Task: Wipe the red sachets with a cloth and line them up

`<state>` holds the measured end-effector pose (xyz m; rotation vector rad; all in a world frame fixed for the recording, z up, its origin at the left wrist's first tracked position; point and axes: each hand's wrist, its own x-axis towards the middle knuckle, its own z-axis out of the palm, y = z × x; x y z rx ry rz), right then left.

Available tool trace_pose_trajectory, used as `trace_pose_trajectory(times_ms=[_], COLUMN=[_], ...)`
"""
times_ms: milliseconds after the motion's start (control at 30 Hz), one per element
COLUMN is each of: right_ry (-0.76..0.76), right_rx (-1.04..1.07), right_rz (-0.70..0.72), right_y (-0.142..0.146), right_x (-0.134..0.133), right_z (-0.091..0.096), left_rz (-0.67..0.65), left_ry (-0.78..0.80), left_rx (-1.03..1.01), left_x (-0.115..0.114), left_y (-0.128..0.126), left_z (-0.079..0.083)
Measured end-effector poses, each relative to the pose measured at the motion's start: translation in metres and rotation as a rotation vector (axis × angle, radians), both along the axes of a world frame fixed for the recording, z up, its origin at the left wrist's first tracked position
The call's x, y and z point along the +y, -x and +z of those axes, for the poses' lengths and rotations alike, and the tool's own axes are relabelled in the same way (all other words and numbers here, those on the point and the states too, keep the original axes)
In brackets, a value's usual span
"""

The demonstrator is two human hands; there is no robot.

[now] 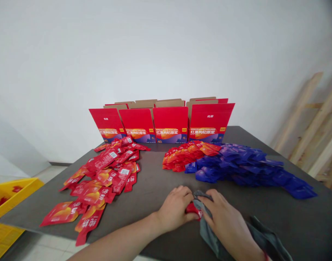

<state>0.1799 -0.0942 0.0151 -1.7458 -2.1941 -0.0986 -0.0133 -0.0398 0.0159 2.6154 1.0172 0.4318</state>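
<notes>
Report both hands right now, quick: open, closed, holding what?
Left hand: closed, holding a red pouch.
Right hand: closed, holding a gray cloth at the pouch.

Centre: bare bench (151, 177) ran from left hand (176, 209) up to cartons (171, 125), between red pouches (97, 192) and orange packets (179, 155) | Back: cartons walled off low passage | Right: blue packets (236, 165) blocked low reach beyond right hand (225, 219); air above stood open | Near right: grey cloth (208, 233) trailed across the surface past the wrist

White wall (160, 47) behind dark table (151, 177)
</notes>
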Motion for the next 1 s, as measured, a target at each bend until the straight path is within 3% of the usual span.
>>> trace_pose_trajectory(times_ms=[133,333,533,767,1000], right_ry=[0.04,0.029,0.091,-0.058,-0.066], right_rx=[-0.006,0.037,0.043,0.008,0.004], right_rz=[-0.004,-0.107,-0.136,-0.058,0.021], right_y=[0.011,-0.036,-0.075,-0.038,-0.023], right_x=[0.007,-0.001,0.0,-0.002,-0.002], right_z=[-0.012,-0.028,-0.026,-0.022,-0.033], left_rz=[0.026,0.076,0.147,0.17,0.141], left_ry=[0.017,0.171,0.334,0.435,0.415], left_rx=[0.0,-0.054,-0.124,-0.083,-0.111], left_x=[0.001,0.005,0.009,0.021,0.025], left_y=[-0.001,-0.001,-0.004,-0.016,-0.018], left_z=[-0.005,-0.005,-0.002,0.011,0.002])
